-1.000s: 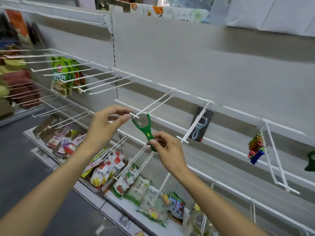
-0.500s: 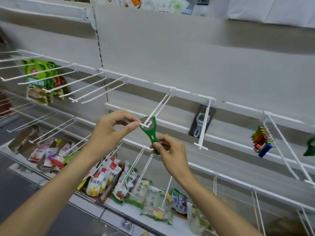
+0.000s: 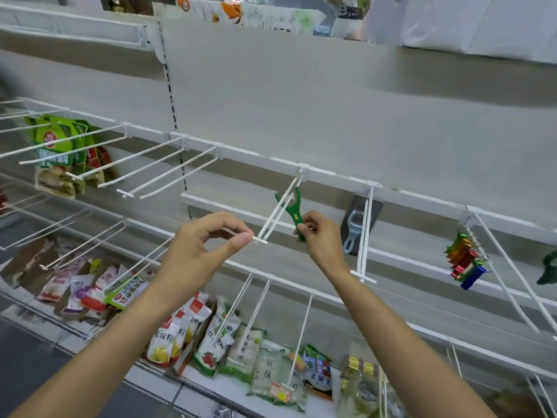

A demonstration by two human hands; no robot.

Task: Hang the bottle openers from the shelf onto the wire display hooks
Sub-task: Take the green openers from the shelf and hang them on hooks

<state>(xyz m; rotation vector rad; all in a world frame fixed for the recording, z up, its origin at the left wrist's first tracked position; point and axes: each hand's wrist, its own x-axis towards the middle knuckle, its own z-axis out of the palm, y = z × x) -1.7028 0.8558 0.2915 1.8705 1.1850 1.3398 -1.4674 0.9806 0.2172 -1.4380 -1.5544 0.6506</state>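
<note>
The green bottle opener (image 3: 293,209) hangs threaded on the white wire hook (image 3: 278,211), about halfway up its length, its handle pinched by the right hand (image 3: 321,236). The left hand (image 3: 199,251) pinches the hook's front tip (thumb against forefinger). Right of the hook, a grey opener (image 3: 357,227) on a dark card hangs on the neighbouring peg.

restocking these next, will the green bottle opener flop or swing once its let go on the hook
The green bottle opener looks like rigid, flat plastic, so probably no flop. Threaded on the wire hook by its open head, it may swing when the right hand releases its handle.
</note>
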